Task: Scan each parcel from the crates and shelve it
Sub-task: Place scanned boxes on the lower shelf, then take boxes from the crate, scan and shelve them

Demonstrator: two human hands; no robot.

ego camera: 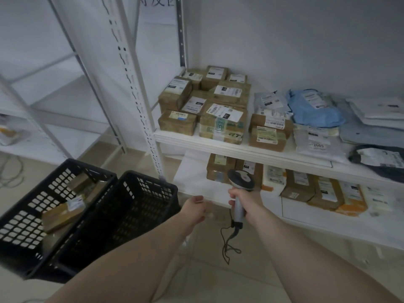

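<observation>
My right hand (246, 201) grips the handle of a grey barcode scanner (240, 182), whose head points toward the lower shelf; its cord hangs down. My left hand (195, 209) is held out, fingers relaxed and holding nothing, just right of a black crate (140, 206) whose inside looks dark. A second black crate (39, 206) on the left holds several brown cardboard parcels (62, 216). The middle shelf (218, 147) carries many labelled cardboard boxes (222, 123) and poly-bag parcels (314, 110).
The lower shelf (196, 189) holds more boxes (299, 186) and padded envelopes, with bare board at its left end. A white slotted upright (140, 101) stands between the crates and the shelves. Another white rack (54, 119) is at left. Beige floor tiles lie below.
</observation>
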